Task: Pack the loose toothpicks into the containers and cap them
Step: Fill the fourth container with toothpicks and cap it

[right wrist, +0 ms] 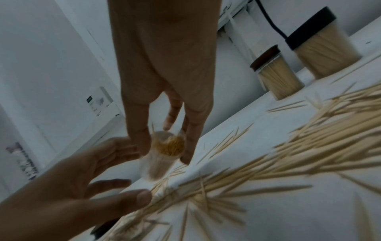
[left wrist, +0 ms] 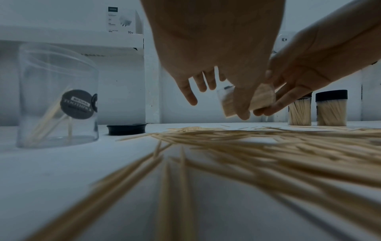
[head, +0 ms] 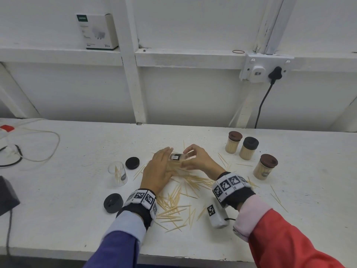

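A clear container [head: 178, 157] packed with toothpicks lies on its side above the table, and my right hand [head: 188, 154] pinches it between thumb and fingers. In the right wrist view its open mouth [right wrist: 168, 144] shows the toothpick ends. My left hand [head: 167, 154] is open, its straight fingers at the container's other end. Loose toothpicks [head: 176, 203] lie scattered under and in front of both hands. An uncapped clear container [head: 117, 174] holding a few toothpicks stands at the left. Two black lids [head: 132, 163] [head: 113, 203] lie near it.
Three capped, full containers [head: 234, 142] [head: 249, 148] [head: 265, 166] stand at the right. Cables [head: 38, 146] and a dark object [head: 7, 196] sit at the table's left. A white tagged device [head: 216, 215] lies by my right wrist. The wall stands behind the table.
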`<act>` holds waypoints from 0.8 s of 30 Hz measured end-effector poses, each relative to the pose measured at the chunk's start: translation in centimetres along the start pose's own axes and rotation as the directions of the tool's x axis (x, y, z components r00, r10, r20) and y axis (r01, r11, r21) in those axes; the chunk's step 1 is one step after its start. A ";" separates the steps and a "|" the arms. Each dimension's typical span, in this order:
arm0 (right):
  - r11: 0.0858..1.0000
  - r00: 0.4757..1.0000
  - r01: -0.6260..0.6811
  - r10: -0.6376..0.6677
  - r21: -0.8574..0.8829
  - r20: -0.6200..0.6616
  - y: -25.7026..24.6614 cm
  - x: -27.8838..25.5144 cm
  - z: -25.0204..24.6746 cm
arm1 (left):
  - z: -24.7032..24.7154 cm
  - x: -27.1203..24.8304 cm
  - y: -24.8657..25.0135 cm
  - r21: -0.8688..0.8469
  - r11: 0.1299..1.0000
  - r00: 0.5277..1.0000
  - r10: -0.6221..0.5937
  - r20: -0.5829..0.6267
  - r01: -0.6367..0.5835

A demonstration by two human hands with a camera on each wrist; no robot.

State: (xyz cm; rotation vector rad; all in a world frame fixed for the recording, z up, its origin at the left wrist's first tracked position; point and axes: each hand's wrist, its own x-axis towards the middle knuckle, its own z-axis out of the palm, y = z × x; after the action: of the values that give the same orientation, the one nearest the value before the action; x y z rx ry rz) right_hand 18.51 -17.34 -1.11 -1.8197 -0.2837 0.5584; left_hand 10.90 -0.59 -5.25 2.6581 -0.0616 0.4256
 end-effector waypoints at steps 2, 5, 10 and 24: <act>1.000 1.000 0.009 -0.009 -0.025 0.005 0.1 -0.1 -0.2 | 0.2 0.0 -0.2 -0.005 1.000 1.000 0.014 -0.001 -0.014; 1.000 0.998 0.019 -0.019 0.001 0.066 0.5 -0.4 -0.3 | 0.5 0.3 -0.3 0.018 0.998 0.999 0.054 0.006 -0.054; 0.998 0.982 0.003 -0.014 0.056 0.190 0.9 -0.7 -1.3 | 0.9 0.3 -0.4 0.103 0.991 0.995 0.075 0.062 -0.081; 0.459 0.989 0.147 -0.063 -0.876 0.133 3.4 -1.3 -0.1 | 0.4 0.3 -0.3 0.143 0.987 0.996 -0.084 0.037 0.078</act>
State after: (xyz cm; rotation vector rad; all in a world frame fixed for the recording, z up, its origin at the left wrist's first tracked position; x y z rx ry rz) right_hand 17.15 -19.06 -3.98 -2.7844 -0.8800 0.4048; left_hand 11.34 -0.50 -5.67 2.7982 0.0657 0.3579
